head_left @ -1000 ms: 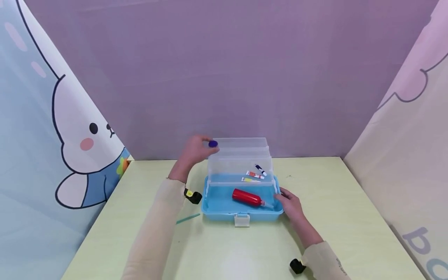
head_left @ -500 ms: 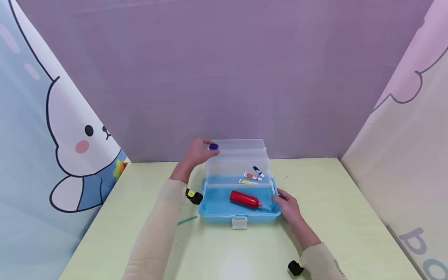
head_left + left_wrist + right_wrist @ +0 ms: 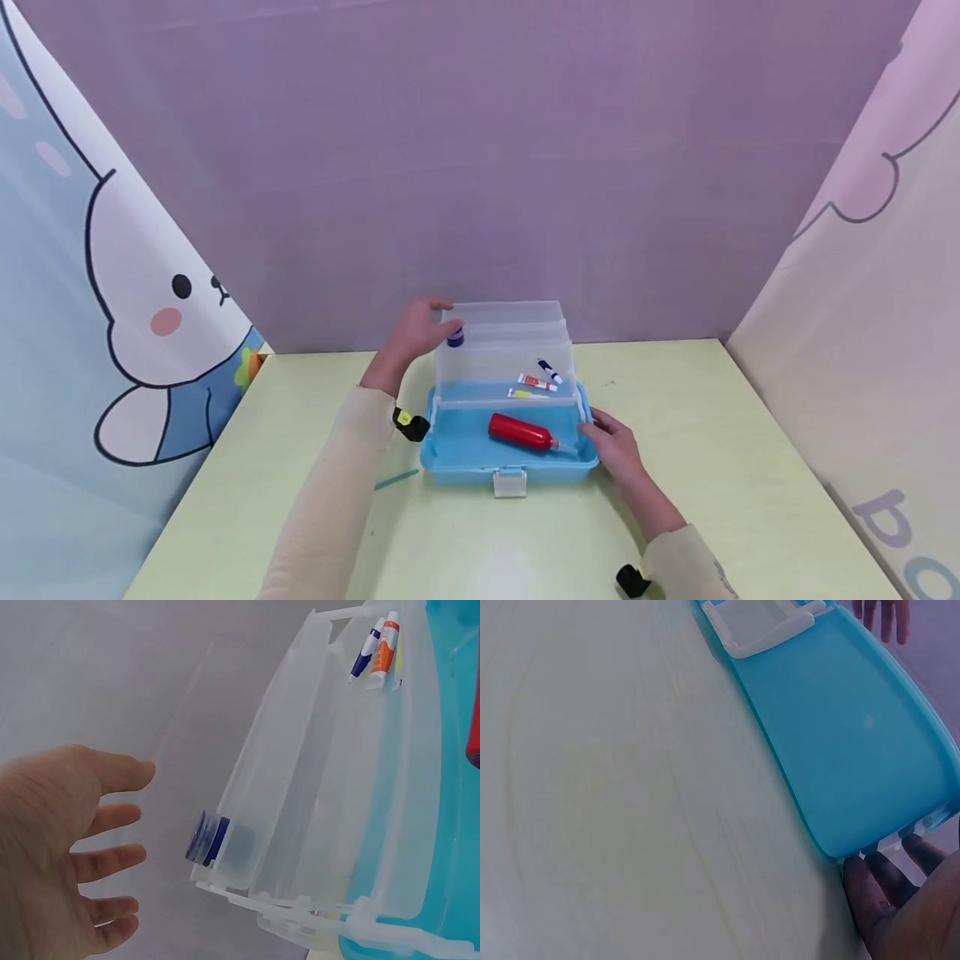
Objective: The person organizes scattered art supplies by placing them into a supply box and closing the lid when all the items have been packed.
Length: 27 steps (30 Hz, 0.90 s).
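Observation:
A light blue storage box [image 3: 457, 450] stands with its clear stepped trays [image 3: 480, 367] raised behind. In the uppermost tray's left end sits a small dark blue jar [image 3: 208, 838]. Beside it, my left hand [image 3: 414, 332] is spread, and the left wrist view shows a gap between fingers and jar. My right hand [image 3: 618, 446] holds the box's right end, thumb at the rim, fingers [image 3: 889, 877] against the outer wall. A red squeeze bottle [image 3: 519, 432] lies inside the box. Blue [image 3: 549, 371], orange-red [image 3: 537, 382] and yellow [image 3: 527, 394] paint tubes lie in a lower tray.
A thin teal stick [image 3: 396, 479] lies on the pale table [image 3: 465, 542], left of the box. The white latch [image 3: 510, 484] hangs down at the box's front. A purple cloth [image 3: 495, 167] rises behind the table, with printed cloths at both sides.
My left hand has lowered the blue jar into the top tray and let go of it. The right hand stays at the box's end. The head view has shifted slightly.

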Each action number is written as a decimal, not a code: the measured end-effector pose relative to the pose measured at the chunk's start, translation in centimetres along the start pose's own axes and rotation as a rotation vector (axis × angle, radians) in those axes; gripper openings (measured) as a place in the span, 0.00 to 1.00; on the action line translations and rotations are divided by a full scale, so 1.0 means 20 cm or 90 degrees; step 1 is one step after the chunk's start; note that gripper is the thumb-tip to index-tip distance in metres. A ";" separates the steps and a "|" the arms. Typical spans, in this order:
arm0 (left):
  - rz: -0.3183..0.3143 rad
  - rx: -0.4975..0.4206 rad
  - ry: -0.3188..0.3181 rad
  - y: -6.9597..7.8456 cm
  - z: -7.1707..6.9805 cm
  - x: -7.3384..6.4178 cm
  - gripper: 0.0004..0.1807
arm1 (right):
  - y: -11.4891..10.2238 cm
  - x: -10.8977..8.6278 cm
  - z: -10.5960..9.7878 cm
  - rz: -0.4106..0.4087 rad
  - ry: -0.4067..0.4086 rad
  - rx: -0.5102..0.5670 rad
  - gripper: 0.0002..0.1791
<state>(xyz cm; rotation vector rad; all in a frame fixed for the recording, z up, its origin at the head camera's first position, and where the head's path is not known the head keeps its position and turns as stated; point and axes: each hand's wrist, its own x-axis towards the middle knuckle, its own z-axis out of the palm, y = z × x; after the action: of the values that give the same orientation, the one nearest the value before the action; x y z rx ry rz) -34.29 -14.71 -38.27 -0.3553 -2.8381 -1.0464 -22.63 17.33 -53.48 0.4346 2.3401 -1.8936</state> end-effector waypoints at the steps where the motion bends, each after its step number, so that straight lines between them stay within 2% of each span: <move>1: -0.002 0.003 -0.001 0.00 0.00 0.00 0.28 | 0.00 0.00 0.00 -0.001 0.000 0.000 0.32; 8: -0.015 -0.005 0.008 0.01 0.00 -0.02 0.27 | -0.01 -0.01 0.00 -0.012 -0.004 0.002 0.33; 15: 0.003 -0.002 0.010 -0.01 0.01 -0.02 0.27 | 0.00 -0.02 0.00 -0.012 0.001 0.005 0.32; 22: -0.009 -0.042 0.007 -0.07 -0.01 -0.08 0.26 | 0.02 -0.05 0.04 -0.021 0.017 0.010 0.30; 27: -0.005 -0.057 0.004 -0.13 -0.02 -0.12 0.27 | 0.02 -0.05 0.03 -0.019 0.019 0.013 0.29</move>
<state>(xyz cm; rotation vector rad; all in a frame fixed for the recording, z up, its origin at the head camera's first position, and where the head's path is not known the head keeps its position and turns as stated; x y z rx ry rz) -32.63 -17.24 -39.96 -0.3487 -2.7953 -1.1757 -21.58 16.67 -53.66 0.4353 2.3604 -1.9392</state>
